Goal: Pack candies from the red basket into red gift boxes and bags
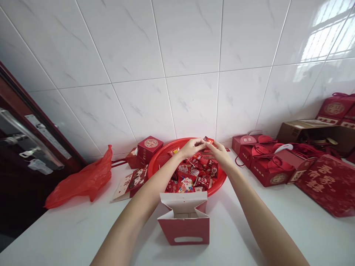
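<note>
Over the far side of a red plastic basket (152, 166), my left hand (193, 148) and my right hand (221, 154) meet at their fingertips. Both are closed in a pinch around a small red wrapped candy (208, 139); the fingers partly cover it. Beneath them the basket holds many wrapped candies (186, 183), mostly red. Between my forearms, nearest me, stands a red paper gift box (186, 227) with its top flaps spread and a pale inside. An oval slot shows on its front, and the part of its floor that is visible looks bare.
Left of the basket are two small red boxes (149, 147), a flat printed card bag (131, 183) and a red plastic bag (83, 184). Folded red gift boxes (270, 171), a cardboard carton (296, 129) and a red bag (327, 184) occupy the right. A tiled wall (191, 99) closes the back.
</note>
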`<action>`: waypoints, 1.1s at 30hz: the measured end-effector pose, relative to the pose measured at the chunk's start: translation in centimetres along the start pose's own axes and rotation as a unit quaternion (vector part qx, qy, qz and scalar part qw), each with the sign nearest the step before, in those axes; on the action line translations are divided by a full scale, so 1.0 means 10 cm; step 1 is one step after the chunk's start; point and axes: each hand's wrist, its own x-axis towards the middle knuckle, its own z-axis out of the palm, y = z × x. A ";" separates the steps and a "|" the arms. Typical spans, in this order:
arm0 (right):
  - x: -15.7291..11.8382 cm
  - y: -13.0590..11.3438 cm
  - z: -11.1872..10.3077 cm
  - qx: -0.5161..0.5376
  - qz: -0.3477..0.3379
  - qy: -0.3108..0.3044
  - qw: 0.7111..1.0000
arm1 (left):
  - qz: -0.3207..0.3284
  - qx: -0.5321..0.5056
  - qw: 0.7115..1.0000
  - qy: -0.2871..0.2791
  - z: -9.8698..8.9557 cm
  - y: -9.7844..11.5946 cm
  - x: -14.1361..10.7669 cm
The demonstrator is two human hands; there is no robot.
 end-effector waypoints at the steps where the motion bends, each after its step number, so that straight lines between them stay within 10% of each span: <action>1: 0.00 0.00 0.00 0.008 0.001 0.006 1.000 | 0.000 -0.009 1.000 -0.010 0.01 -0.01 0.00; 12: 0.14 0.14 -0.06 0.049 -0.059 0.145 0.986 | -0.117 -0.063 0.991 0.000 0.02 0.01 0.00; 18: 0.16 0.16 -0.08 0.102 -0.090 0.167 0.976 | -0.165 0.192 0.931 -0.262 0.29 -0.01 -0.13; 24: 0.17 0.20 -0.08 0.093 -0.094 0.173 0.976 | -0.152 0.391 0.851 -0.316 0.49 0.18 -0.25; 30: 0.14 0.18 -0.07 0.073 -0.084 0.145 0.983 | -0.183 0.390 0.842 -0.324 0.55 0.25 -0.14; 33: 0.12 0.17 -0.07 0.066 -0.074 0.133 0.986 | -0.155 0.324 0.890 -0.281 0.50 0.21 -0.28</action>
